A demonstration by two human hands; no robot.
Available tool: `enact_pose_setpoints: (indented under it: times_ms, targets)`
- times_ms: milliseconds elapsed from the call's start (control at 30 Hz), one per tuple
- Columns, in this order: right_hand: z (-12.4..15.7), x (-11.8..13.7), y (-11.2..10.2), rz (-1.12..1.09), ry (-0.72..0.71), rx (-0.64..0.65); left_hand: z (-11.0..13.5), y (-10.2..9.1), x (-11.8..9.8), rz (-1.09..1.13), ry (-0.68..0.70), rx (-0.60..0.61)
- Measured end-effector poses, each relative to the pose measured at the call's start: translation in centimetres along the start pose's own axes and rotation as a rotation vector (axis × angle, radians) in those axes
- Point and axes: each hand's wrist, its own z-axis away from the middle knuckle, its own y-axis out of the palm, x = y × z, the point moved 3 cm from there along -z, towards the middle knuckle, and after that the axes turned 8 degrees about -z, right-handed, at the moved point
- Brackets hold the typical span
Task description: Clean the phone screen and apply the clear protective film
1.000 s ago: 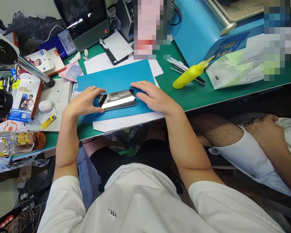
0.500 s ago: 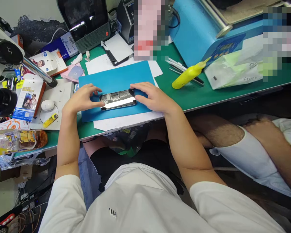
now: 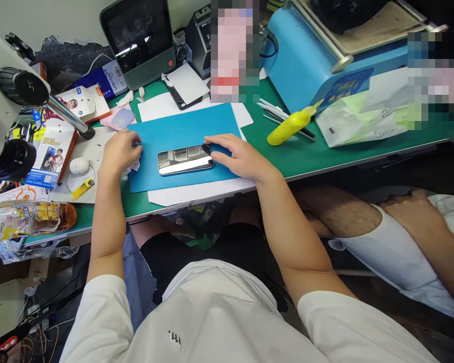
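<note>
A phone [image 3: 184, 159] lies screen up on a blue mat [image 3: 181, 131] on the green bench. My right hand [image 3: 239, 157] rests flat at the phone's right end, fingers stretched along its far corner and thumb against the end. My left hand [image 3: 118, 151] is at the mat's left edge, a little away from the phone. Its fingers are curled over a small crumpled white piece [image 3: 133, 165], perhaps a wipe.
A microscope arm [image 3: 66, 117] reaches in from the left over a white board with a lighter [image 3: 81, 189]. A yellow squeeze bottle [image 3: 289, 127] and tweezers lie right of the mat. A blue machine [image 3: 314, 55] stands behind. Another person's leg [image 3: 348, 214] is at my right.
My left hand has left the phone's left end and moved left to the mat's edge, closing over a white piece. My right hand stays at the phone's right end.
</note>
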Motion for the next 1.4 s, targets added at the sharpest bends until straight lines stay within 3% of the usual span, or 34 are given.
enact_pose_setpoints:
  times_ms: [100, 333, 467, 533, 600, 733, 833, 967, 1167, 1400]
  targets:
    - [0.0, -0.1, 0.0, -0.001, -0.004, -0.007, 0.2, 0.4, 0.7, -0.049, -0.065, 0.060]
    - [-0.1, 0.0, -0.1, 0.007, 0.003, -0.009, 0.4, 0.4, 0.6, -0.021, -0.016, 0.170]
    - [-0.1, 0.0, -0.2, 0.003, -0.002, -0.028, 1.8, -1.6, -0.3, 0.074, 0.037, 0.015]
    - [-0.2, 0.0, -0.2, 0.005, 0.001, -0.024, 3.1, -2.6, -1.6, 0.147, 0.109, -0.080]
    - [-0.2, 0.1, -0.2, 0.004, 0.012, -0.018, 4.2, -2.8, -3.2, 0.214, 0.171, -0.096]
    - [0.0, 0.2, -0.2, -0.003, 0.022, -0.019, 6.1, -1.8, -6.1, 0.169, 0.206, -0.050]
    - [0.1, 0.1, -0.2, 0.001, 0.012, -0.017, 7.6, -1.1, -7.2, 0.122, 0.212, -0.112]
    - [0.0, 0.0, -0.3, 0.007, -0.006, 0.001, 9.2, 0.1, -7.2, 0.117, 0.177, -0.171]
    - [-0.1, 0.0, -0.1, 0.016, -0.024, 0.002, 10.3, 3.2, -7.2, 0.120, 0.163, 0.013]
    - [-0.2, 0.1, -0.3, -0.027, 0.003, -0.049, 13.2, 3.5, -8.0, 0.102, 0.165, -0.002]
